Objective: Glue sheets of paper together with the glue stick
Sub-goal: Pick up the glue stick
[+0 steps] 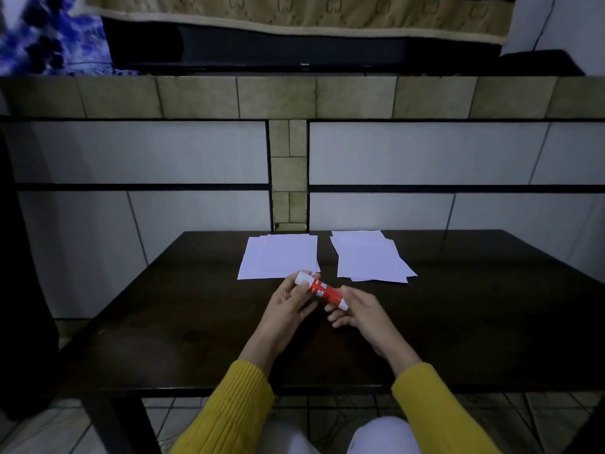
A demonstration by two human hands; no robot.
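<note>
A red and white glue stick (322,290) lies slanted in the air above the dark table (183,322), held at both ends. My left hand (289,304) grips its white cap end, and my right hand (357,311) holds its white base end. Beyond the hands lie two groups of white paper: a neat left stack (278,257) and a fanned-out right stack (370,257) of several sheets. The cap sits on the stick.
A tiled wall rises directly behind the table's far edge. The table's near edge (294,388) runs just above my yellow sleeves. Tiled floor and my lap show below it.
</note>
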